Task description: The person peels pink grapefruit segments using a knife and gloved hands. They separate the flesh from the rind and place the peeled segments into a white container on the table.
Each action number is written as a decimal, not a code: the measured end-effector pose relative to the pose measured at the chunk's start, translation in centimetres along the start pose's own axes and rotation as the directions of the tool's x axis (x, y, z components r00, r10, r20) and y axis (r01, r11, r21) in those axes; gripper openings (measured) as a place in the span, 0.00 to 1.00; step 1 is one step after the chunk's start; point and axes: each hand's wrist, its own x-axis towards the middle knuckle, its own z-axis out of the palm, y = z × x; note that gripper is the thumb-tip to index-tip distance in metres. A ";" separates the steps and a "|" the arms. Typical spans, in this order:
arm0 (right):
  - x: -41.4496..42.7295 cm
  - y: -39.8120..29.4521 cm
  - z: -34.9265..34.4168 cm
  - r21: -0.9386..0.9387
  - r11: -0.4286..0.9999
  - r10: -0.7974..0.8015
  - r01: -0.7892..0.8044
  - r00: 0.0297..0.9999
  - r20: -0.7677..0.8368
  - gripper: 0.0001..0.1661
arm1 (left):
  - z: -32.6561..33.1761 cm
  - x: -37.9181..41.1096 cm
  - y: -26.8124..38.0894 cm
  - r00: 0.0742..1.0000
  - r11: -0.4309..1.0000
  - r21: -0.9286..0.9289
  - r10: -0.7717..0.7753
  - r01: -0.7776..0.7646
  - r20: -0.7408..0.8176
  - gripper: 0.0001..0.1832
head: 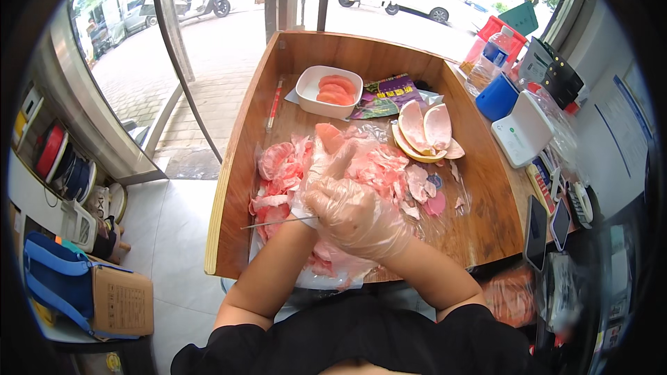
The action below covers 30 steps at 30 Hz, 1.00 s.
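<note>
Both my hands wear clear plastic gloves and are close together over the table. My left hand (318,172) holds a pink pomelo segment (329,137) near its fingertips. In front of it, and partly covering it, my right hand (359,213) is closed around a thin metal pick (276,222), whose shaft juts out to the left. Torn pink membrane (378,169) is heaped around the hands on plastic film. An unpeeled-looking pomelo piece (276,160) lies at the heap's left. Beyond, a white plastic tub (307,96) contains several peeled segments (336,89).
Thick pomelo rinds (422,133) are stacked right of the heap, beside a purple printed bag (393,91). A red-and-white pen (274,109) lies near the raised wooden side (245,130). Along the right stand a water bottle (492,57), a blue cup (497,96) and phones (535,232).
</note>
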 end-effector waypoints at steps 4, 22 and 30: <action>0.2 0.1 -1.4 0.131 0.991 0.007 -0.011 0.999 0.032 0.12 | -1.2 -1.1 0.3 0.905 0.596 0.684 0.323 -0.421 0.276 0.25; -0.2 0.3 -1.5 0.834 0.102 0.788 -0.542 0.555 0.265 0.14 | 1.0 -1.2 2.3 0.954 0.849 -0.436 -0.250 0.298 0.166 0.44; 0.2 2.0 0.6 0.660 0.471 0.759 -0.586 0.650 0.037 0.11 | 2.0 -1.9 3.0 0.961 0.894 -0.352 -0.253 0.278 0.114 0.40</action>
